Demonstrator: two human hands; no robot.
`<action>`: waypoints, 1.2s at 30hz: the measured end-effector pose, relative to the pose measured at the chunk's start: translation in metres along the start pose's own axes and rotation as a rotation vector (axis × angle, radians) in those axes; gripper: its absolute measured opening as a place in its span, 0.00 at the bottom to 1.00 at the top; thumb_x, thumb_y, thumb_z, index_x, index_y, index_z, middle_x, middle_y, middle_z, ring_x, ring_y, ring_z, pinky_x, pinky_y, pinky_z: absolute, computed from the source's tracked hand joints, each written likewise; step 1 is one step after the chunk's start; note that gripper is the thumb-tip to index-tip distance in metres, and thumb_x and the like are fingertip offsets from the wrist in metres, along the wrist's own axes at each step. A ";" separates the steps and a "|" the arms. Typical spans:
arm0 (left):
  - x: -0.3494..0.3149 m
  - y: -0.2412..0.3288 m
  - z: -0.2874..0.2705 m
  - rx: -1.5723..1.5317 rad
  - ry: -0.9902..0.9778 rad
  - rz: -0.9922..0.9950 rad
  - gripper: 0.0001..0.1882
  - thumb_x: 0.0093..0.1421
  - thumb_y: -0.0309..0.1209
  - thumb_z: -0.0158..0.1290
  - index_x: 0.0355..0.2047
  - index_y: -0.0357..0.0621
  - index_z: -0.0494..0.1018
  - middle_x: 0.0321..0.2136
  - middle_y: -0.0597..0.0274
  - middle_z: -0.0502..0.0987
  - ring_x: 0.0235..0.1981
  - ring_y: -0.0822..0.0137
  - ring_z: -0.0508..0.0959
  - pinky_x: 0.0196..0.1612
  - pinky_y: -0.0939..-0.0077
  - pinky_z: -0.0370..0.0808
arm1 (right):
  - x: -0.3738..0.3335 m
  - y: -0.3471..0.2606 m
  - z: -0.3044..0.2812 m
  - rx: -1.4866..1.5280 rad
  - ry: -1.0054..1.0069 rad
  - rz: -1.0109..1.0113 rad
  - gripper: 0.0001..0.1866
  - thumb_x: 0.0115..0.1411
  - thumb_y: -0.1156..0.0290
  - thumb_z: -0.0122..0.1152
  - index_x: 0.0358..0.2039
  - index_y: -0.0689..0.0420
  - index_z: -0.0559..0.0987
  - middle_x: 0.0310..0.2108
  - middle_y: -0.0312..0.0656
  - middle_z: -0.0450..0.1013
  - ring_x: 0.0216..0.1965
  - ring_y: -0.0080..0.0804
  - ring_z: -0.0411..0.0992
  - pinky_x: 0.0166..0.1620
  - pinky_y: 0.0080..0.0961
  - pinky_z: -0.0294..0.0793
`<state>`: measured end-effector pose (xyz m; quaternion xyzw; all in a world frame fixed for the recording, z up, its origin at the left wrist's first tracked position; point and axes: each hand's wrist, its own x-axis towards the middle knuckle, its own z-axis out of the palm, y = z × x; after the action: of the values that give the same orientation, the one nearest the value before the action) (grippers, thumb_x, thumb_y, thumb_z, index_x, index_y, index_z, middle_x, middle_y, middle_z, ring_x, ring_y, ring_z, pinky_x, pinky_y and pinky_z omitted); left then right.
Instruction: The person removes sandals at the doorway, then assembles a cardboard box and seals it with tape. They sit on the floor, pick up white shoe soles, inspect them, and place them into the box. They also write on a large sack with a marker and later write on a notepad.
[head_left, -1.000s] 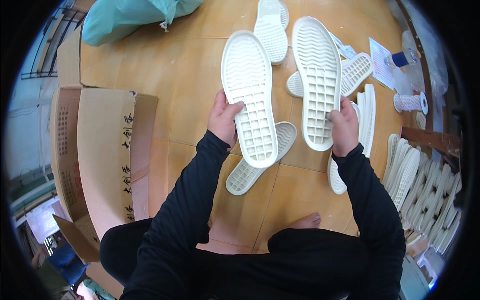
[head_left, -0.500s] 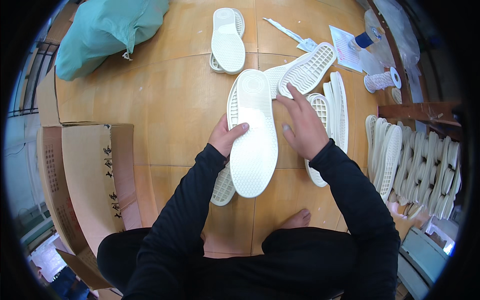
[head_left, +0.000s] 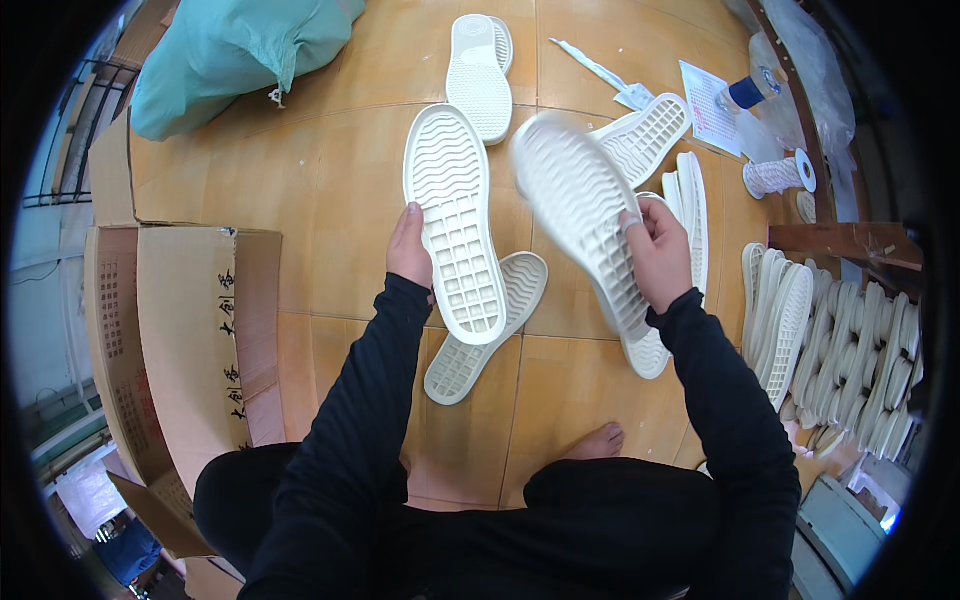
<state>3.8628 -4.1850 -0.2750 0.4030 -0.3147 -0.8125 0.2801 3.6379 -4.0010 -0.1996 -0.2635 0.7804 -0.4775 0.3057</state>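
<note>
My left hand point(head_left: 410, 250) is closed on the edge of a white shoe sole point(head_left: 455, 220), its ridged and gridded face turned up. In my right hand point(head_left: 660, 255) is another white shoe sole point(head_left: 575, 200), tilted and blurred at its far end, also with the ridged face showing. The thumb of my right hand presses on its edge. Beneath the left sole, a further white shoe sole point(head_left: 460, 370) lies slantwise on the floor. More soles point(head_left: 690, 200) rest beyond my right hand, partly hidden by it, with one gridded sole point(head_left: 655, 130) lying farther off.
A pair of stacked soles point(head_left: 478, 85) lies at the far middle. An open cardboard box point(head_left: 185, 330) stands at left, below a green sack point(head_left: 240, 60). Rows of soles point(head_left: 850, 340) line the right side, near a cord spool point(head_left: 780, 175), a bottle point(head_left: 750, 90) and a printed sheet point(head_left: 710, 105).
The soles my left hand held together are now apart, one in each hand, with gridded faces showing. My right hand, open before, has closed on a sole and moved slightly right.
</note>
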 end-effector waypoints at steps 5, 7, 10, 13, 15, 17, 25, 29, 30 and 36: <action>-0.016 -0.004 0.018 -0.339 -0.128 -0.183 0.32 0.68 0.54 0.31 0.57 0.39 0.62 0.37 0.53 0.78 0.33 0.58 0.80 0.37 0.66 0.80 | 0.000 0.015 0.006 0.511 0.200 0.449 0.16 0.65 0.68 0.48 0.47 0.66 0.72 0.42 0.43 0.74 0.42 0.26 0.70 0.49 0.23 0.67; -0.022 -0.001 0.026 -0.300 -0.130 -0.235 0.36 0.66 0.58 0.31 0.61 0.42 0.58 0.26 0.58 0.77 0.20 0.62 0.79 0.21 0.71 0.79 | -0.002 0.008 0.005 0.560 0.140 0.392 0.15 0.65 0.69 0.48 0.48 0.66 0.71 0.43 0.42 0.74 0.42 0.26 0.70 0.49 0.23 0.66; -0.027 0.004 0.034 -0.339 -0.307 -0.264 0.36 0.66 0.60 0.30 0.63 0.47 0.56 0.24 0.59 0.76 0.16 0.67 0.78 0.18 0.75 0.77 | -0.005 -0.010 0.006 0.612 0.078 0.351 0.14 0.66 0.69 0.47 0.48 0.64 0.70 0.44 0.42 0.73 0.43 0.27 0.70 0.50 0.24 0.67; -0.029 0.009 0.042 -0.414 -0.487 -0.274 0.33 0.66 0.60 0.29 0.51 0.44 0.65 0.23 0.54 0.76 0.18 0.62 0.78 0.22 0.71 0.78 | -0.008 -0.022 0.009 0.640 0.076 0.341 0.13 0.66 0.70 0.47 0.47 0.64 0.70 0.44 0.42 0.73 0.44 0.27 0.70 0.50 0.25 0.67; -0.029 0.011 0.046 -0.473 -0.558 -0.293 0.35 0.66 0.60 0.29 0.43 0.40 0.71 0.22 0.52 0.76 0.19 0.59 0.78 0.23 0.69 0.78 | -0.008 -0.025 0.009 0.682 0.064 0.329 0.13 0.66 0.70 0.48 0.47 0.63 0.70 0.44 0.42 0.73 0.43 0.26 0.70 0.49 0.24 0.68; -0.031 0.013 0.049 -0.501 -0.597 -0.299 0.35 0.66 0.60 0.29 0.42 0.40 0.71 0.22 0.52 0.75 0.18 0.59 0.78 0.22 0.70 0.78 | -0.007 -0.023 0.007 0.670 0.044 0.344 0.17 0.66 0.69 0.47 0.52 0.64 0.68 0.47 0.42 0.72 0.46 0.28 0.71 0.51 0.25 0.68; -0.034 0.017 0.057 -0.499 -0.616 -0.266 0.35 0.66 0.60 0.28 0.61 0.47 0.59 0.21 0.54 0.75 0.17 0.62 0.78 0.20 0.72 0.78 | -0.002 -0.011 -0.003 0.646 0.002 0.344 0.16 0.65 0.70 0.48 0.51 0.64 0.69 0.47 0.42 0.73 0.46 0.28 0.71 0.52 0.26 0.67; -0.033 0.015 0.056 -0.527 -0.647 -0.267 0.35 0.66 0.60 0.28 0.61 0.46 0.59 0.22 0.53 0.75 0.17 0.62 0.78 0.20 0.71 0.78 | -0.003 -0.011 0.000 0.647 0.024 0.348 0.13 0.64 0.70 0.49 0.46 0.64 0.71 0.43 0.42 0.73 0.43 0.26 0.70 0.50 0.24 0.66; -0.032 0.015 0.055 -0.536 -0.687 -0.262 0.35 0.67 0.59 0.28 0.60 0.44 0.60 0.24 0.53 0.76 0.20 0.61 0.79 0.23 0.70 0.79 | -0.004 -0.012 0.000 0.645 0.027 0.328 0.14 0.64 0.71 0.50 0.47 0.64 0.70 0.43 0.42 0.73 0.43 0.26 0.71 0.50 0.24 0.67; -0.023 0.016 0.044 -0.062 -0.310 -0.424 0.29 0.69 0.48 0.35 0.57 0.36 0.63 0.40 0.48 0.78 0.38 0.58 0.81 0.42 0.65 0.80 | -0.011 -0.036 -0.006 0.070 0.194 -0.289 0.15 0.61 0.75 0.52 0.48 0.65 0.67 0.41 0.47 0.74 0.39 0.30 0.73 0.45 0.23 0.71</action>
<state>3.8418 -4.1660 -0.2314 0.3217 -0.2372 -0.9144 0.0640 3.6452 -4.0040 -0.1619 -0.3152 0.7431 -0.5665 0.1660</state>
